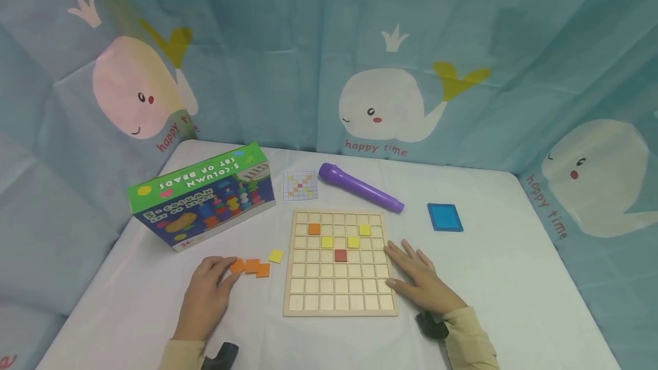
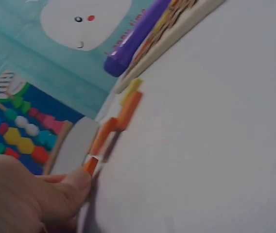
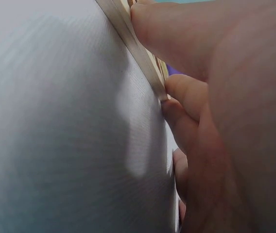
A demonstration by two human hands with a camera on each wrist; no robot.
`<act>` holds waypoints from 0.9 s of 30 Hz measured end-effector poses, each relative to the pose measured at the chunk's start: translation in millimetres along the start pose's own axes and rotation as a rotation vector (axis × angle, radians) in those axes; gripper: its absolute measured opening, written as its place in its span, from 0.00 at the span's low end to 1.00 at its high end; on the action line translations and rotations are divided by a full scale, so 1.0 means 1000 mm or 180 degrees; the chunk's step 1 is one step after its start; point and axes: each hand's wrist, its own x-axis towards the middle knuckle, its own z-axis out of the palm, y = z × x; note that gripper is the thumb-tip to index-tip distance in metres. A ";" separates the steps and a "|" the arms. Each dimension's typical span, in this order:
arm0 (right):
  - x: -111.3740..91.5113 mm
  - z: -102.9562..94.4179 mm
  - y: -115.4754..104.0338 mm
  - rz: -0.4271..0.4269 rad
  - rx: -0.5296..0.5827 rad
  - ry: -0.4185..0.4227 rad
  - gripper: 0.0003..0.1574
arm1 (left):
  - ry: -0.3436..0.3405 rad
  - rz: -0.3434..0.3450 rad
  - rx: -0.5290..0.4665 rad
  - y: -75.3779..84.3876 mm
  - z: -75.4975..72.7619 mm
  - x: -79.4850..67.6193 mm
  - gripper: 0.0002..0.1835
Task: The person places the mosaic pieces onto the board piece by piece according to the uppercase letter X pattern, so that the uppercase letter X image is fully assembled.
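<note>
My left hand (image 1: 208,290) pinches an orange square tile (image 2: 91,165) between thumb and fingers, at the left end of a short row. Beside it lie two more orange tiles (image 1: 252,266), their corners meeting, then a yellow tile (image 1: 276,256). A wooden grid board (image 1: 312,286) is at the centre, bearing one orange tile (image 1: 314,229), a red tile (image 1: 341,256) and several yellow tiles (image 1: 353,242) in a V-like pattern. My right hand (image 1: 421,281), fingers spread, rests against the board's right edge; in the right wrist view its fingertips touch the wooden rim (image 3: 140,56).
A small pattern card (image 1: 300,186) lies behind the board, near a purple toy microphone (image 1: 360,187). At the left stands a green and blue bead-set box (image 1: 205,204). A blue square tray (image 1: 445,217) lies at the right. A whale-print curtain (image 1: 298,73) backs the white table.
</note>
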 end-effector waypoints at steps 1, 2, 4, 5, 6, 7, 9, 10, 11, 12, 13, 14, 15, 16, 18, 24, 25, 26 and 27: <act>0.000 0.001 0.000 0.0002 -0.0005 -0.0001 0.43 | 0.0034 0.0010 0.0028 0.000 -0.004 0.000 0.18; 0.000 0.001 0.000 0.0000 -0.0006 0.0002 0.43 | 0.0070 0.0006 0.0062 0.000 -0.007 0.000 0.17; 0.000 0.002 0.000 0.0000 0.0002 0.0008 0.43 | 0.0133 -0.0036 0.0135 0.004 -0.014 0.000 0.17; 0.000 0.002 0.000 -0.0003 0.0006 0.0013 0.43 | 0.0153 -0.0060 0.0160 0.006 -0.017 0.001 0.17; 0.000 0.002 0.000 -0.0006 0.0009 0.0023 0.43 | 0.0151 -0.0097 0.0172 0.010 -0.020 0.001 0.17; 0.000 0.002 0.000 -0.0013 0.0013 0.0030 0.43 | 0.0140 -0.0090 0.0162 0.013 -0.021 0.003 0.17; 0.000 0.002 -0.001 -0.0033 0.0024 0.0053 0.43 | 0.0130 0.0016 0.0062 0.022 -0.021 0.006 0.17; -0.001 0.002 -0.001 -0.0038 0.0024 0.0058 0.43 | 0.0132 0.0140 -0.0003 0.026 -0.019 0.008 0.17; -0.001 0.002 -0.001 -0.0047 0.0023 0.0064 0.43 | 0.0139 0.0301 -0.0062 0.030 -0.016 0.010 0.17; -0.001 0.002 -0.002 -0.0056 0.0020 0.0067 0.43 | 0.0152 0.0471 -0.0111 0.035 -0.013 0.013 0.16; -0.001 0.002 -0.001 -0.0068 0.0016 0.0062 0.43 | 0.0180 0.0670 -0.0161 0.039 -0.010 0.015 0.16; -0.001 0.002 -0.001 -0.0084 0.0008 0.0062 0.43 | 0.0206 0.0848 -0.0203 0.044 -0.006 0.018 0.15; 0.000 0.002 -0.001 -0.0107 -0.0006 0.0063 0.43 | 0.0209 0.1000 -0.0248 0.048 -0.003 0.020 0.15; 0.000 0.002 -0.001 -0.0113 -0.0029 0.0058 0.43 | 0.0200 0.1140 -0.0290 0.054 0.001 0.022 0.14; 0.000 0.001 -0.001 -0.0135 -0.0039 0.0065 0.43 | 0.0134 0.1349 -0.0390 0.063 0.009 0.026 0.13; 0.001 0.000 -0.002 -0.0154 -0.0035 0.0081 0.43 | -0.0304 0.1531 -0.0557 0.087 0.036 0.028 0.10; 0.001 0.000 -0.002 -0.0159 -0.0045 0.0081 0.43 | -0.0394 0.1502 -0.0550 0.090 0.040 0.027 0.09; 0.001 0.000 -0.001 -0.0161 -0.0051 0.0088 0.44 | -0.0481 0.1467 -0.0539 0.093 0.045 0.026 0.08; 0.000 0.000 -0.001 -0.0157 -0.0062 0.0093 0.44 | -0.0554 0.1445 -0.0536 0.095 0.049 0.026 0.08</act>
